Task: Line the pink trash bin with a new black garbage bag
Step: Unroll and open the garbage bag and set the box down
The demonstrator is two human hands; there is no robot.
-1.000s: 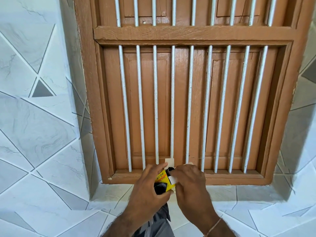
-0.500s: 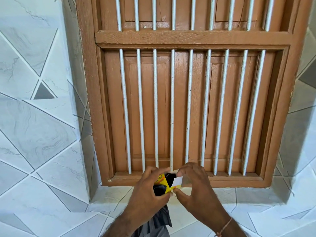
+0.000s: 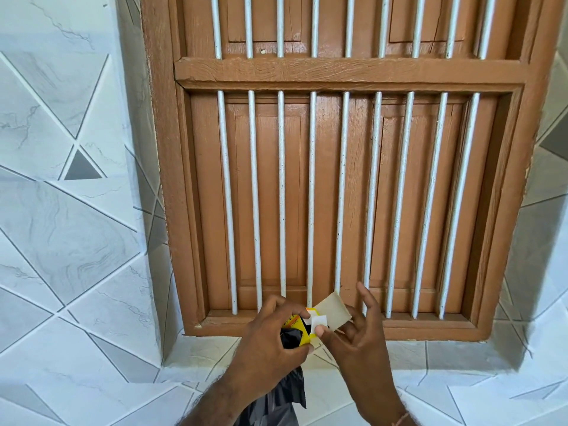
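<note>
The left hand (image 3: 264,342) is wrapping its fingers around a small yellow packet (image 3: 296,329), its grip closed firmly on it, with the knuckles turned toward me and the thumb tucked underneath. Black plastic is showing at the packet's open end, and the black garbage bag (image 3: 289,392) is trailing out below the fist, hanging down between the two forearms in loose, shiny folds toward the bottom edge of the view.

The right hand (image 3: 359,336) is sitting just beside the packet. Its thumb and forefinger are pinching a small white tab (image 3: 318,321) at the packet's end, while the other fingers are spreading loosely upward, not holding anything. A pale cardboard flap (image 3: 333,310) is standing open from the packet, tilting up and to the right between the two hands. A thin thread band (image 3: 401,419) is circling the right wrist.

Behind the hands, a brown wooden window (image 3: 347,72) is filling most of the wall, its shutters closed behind a row of upright white bars (image 3: 310,195). The hands are working right in front of its lower rail. White marbled tiles (image 3: 61,226) with thin grey lines and grey triangles are covering the wall on both sides and the ledge (image 3: 445,355) under the window. The pink bin is nowhere in my sight.
</note>
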